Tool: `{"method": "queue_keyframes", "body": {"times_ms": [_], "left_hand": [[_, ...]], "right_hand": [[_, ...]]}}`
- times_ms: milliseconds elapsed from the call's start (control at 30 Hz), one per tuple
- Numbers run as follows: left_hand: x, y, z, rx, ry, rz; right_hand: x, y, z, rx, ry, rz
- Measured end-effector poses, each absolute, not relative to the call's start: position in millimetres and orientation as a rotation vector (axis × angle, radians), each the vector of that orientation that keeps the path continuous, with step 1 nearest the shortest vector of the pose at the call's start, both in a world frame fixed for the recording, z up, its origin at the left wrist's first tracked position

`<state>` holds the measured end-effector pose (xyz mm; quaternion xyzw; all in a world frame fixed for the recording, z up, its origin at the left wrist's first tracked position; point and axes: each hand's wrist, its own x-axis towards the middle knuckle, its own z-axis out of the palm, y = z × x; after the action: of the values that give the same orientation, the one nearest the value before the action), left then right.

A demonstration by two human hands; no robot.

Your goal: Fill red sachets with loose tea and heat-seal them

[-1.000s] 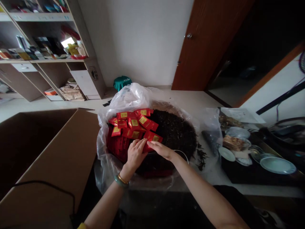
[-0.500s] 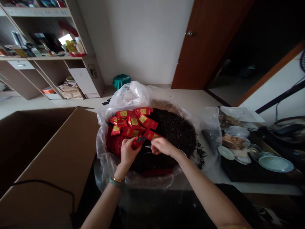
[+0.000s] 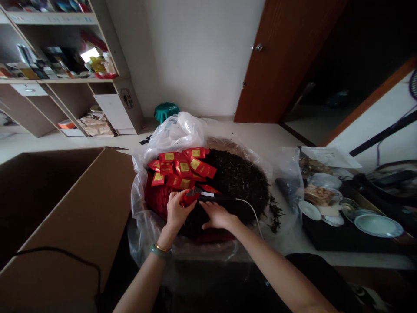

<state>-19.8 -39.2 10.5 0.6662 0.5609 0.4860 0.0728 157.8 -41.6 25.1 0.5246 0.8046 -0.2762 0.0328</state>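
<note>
Left hand [image 3: 176, 211] had fingers pinching red packet [image 3: 189, 199] over dark leaves [image 3: 243, 174], near packet pile [image 3: 181, 168]; right hand [image 3: 219, 216] had fingers spread. Slack pinch could have tipped red packet, spilling any contents; white cord [image 3: 252, 210] might have snagged right hand.

Beyond the left grip [image 3: 177, 211], a pale wall [image 3: 189, 56] meets a light floor [image 3: 260, 135]; a shelf unit [image 3: 52, 18] stands to the grip's left, a brown door [image 3: 280, 65] and dark doorway [image 3: 352, 56] to its right.
</note>
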Motion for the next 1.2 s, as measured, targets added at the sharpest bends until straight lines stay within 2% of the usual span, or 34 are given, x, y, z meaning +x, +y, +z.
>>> {"method": "queue_keyframes", "body": {"times_ms": [133, 500, 633, 767, 833, 900, 1000, 1200], "left_hand": [[-16, -36, 10, 1.976, 1.685, 1.456], [-18, -31, 8, 1.953, 1.664, 1.407], [-20, -30, 3, 1.931, 1.659, 1.434], [-19, -28, 0, 1.906, 1.628, 1.418], [-18, -28, 0, 1.901, 1.628, 1.41], [-16, -28, 1, 1.903, 1.635, 1.41], [-15, -29, 2, 1.912, 1.634, 1.414], [-14, -28, 1, 1.894, 1.636, 1.424]], "right_hand": [[138, -51, 20, 1.604, 2.461, -0.742], [144, -49, 21, 1.597, 2.62, -0.946], [163, -38, 45, 1.654, 2.755, -1.153], [184, -27, 88, 1.812, 2.691, -1.497], [185, -23, 109, 1.858, 2.73, -1.541], [179, -19, 125, 1.855, 2.785, -1.517], [160, -11, 138, 1.805, 2.92, -1.287], [132, -2, 131, 1.707, 3.084, -1.003]]}}
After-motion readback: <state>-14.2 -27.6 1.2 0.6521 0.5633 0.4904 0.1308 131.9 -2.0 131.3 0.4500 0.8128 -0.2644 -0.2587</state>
